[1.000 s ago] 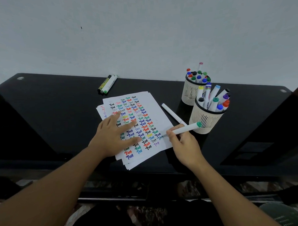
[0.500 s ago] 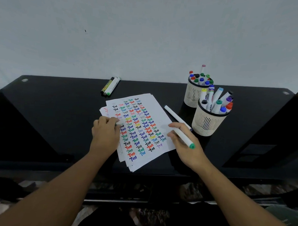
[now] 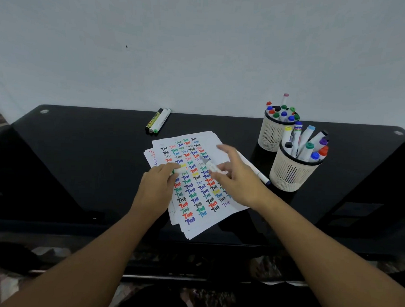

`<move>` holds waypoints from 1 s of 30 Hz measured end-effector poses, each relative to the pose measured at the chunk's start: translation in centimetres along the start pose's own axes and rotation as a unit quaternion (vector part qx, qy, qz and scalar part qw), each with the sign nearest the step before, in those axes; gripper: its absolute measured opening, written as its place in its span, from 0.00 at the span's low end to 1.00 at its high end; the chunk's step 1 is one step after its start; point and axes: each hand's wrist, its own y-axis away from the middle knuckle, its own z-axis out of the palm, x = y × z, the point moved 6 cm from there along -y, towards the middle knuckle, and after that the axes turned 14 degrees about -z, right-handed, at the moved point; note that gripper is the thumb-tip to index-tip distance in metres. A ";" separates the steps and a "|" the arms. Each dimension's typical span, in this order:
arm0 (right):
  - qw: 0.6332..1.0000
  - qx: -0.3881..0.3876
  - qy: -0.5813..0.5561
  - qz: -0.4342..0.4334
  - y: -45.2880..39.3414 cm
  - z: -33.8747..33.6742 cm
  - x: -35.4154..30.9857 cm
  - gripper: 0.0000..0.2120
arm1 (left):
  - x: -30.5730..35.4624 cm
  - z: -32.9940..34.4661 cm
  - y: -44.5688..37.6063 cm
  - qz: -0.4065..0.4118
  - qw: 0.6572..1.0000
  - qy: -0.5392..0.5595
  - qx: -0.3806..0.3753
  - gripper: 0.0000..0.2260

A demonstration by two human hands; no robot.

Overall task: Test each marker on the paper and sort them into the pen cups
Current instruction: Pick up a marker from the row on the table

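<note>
Since 0.5 s ago my right hand (image 3: 236, 177) has swung the marker (image 3: 211, 166) up over the paper (image 3: 194, 224) toward 12 o'clock, meeting my left hand (image 3: 158, 186), which pinches its cap (image 3: 180, 169). My right fingers pinch the blurred barrel. I judge a hasty recap could miss and ink my fingers. At 2 o'clock, 2 pen cups (image 3: 288, 172) wait on the counter (image 3: 82, 160).

Left hand (image 3: 158, 186) pinching white cap (image 3: 180, 169), right hand (image 3: 238, 180) holding blurred marker (image 3: 211, 166), above paper (image 3: 195, 196)
</note>
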 end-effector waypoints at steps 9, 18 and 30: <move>0.969 -0.055 0.237 -0.041 -1.5 0.4 0.6 0.15 | 0.0 -0.1 0.0 0.022 1.000 0.013 0.003 0.13; 0.952 -0.090 0.276 -0.098 -2.4 1.4 -0.1 0.14 | 1.2 -0.1 0.9 0.122 0.992 -0.013 0.009 0.12; 0.942 -0.130 0.279 -0.132 -2.3 2.4 -0.8 0.23 | 0.7 0.0 0.4 0.036 0.999 0.012 -0.038 0.28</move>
